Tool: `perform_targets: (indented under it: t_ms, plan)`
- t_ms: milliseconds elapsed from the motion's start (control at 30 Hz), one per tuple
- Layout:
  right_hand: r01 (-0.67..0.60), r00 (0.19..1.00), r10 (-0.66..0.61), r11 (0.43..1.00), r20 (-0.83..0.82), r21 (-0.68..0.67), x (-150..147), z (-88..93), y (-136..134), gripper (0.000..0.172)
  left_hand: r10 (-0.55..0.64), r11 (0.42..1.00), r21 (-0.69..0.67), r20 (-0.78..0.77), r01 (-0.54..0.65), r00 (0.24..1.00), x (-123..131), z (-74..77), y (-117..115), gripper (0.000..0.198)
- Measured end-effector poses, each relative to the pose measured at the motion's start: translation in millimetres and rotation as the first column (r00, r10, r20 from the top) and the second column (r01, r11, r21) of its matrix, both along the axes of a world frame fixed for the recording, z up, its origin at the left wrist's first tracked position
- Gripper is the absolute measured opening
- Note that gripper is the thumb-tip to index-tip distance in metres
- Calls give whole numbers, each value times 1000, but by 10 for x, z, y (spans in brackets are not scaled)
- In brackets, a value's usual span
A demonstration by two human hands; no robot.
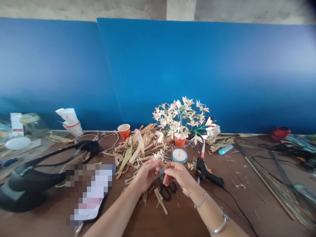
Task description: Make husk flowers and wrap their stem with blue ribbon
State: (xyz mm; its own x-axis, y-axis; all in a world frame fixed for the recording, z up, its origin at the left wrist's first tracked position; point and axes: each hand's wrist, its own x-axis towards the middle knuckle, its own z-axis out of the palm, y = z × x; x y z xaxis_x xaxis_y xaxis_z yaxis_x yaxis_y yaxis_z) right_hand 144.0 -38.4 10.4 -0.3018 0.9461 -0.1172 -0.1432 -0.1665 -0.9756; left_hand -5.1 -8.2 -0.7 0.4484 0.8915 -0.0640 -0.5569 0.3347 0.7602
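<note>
My left hand (146,173) and my right hand (178,174) meet over the middle of the brown table (187,217). Both are pinched on a small pale husk flower (158,156) with a thin stem between their fingertips. Black-handled scissors (168,190) lie on the table just under the hands. A pile of dried corn husks (138,144) lies just beyond my left hand. A roll of pale ribbon (179,155) sits right behind my right hand.
A bouquet of husk flowers (184,120) stands in an orange cup behind the ribbon roll. A black glue gun (207,172) with its cable lies to the right. Thin wires and sticks (271,184) cover the right side. A black bag (29,181) and an orange paper cup (124,131) are on the left.
</note>
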Motion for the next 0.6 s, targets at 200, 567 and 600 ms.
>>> perform_targets:
  t_ms: [200, 567, 600]
  plan:
    - [10, 1000, -10, 1000, 10, 6, 3, -6, -1, 15, 19, 999, -30, -8, -19, 1000, -1, 1, 2, 10]
    - [16, 999, -16, 1000, 45, 7, 5, -58, 19, 17, 46, 999, -7, -73, -47, 996, 11, -9, 2, 12]
    - [17, 999, -17, 1000, 43, 9, 7, -59, 20, 16, 47, 999, -7, -74, -48, 996, 10, -6, 1, 12]
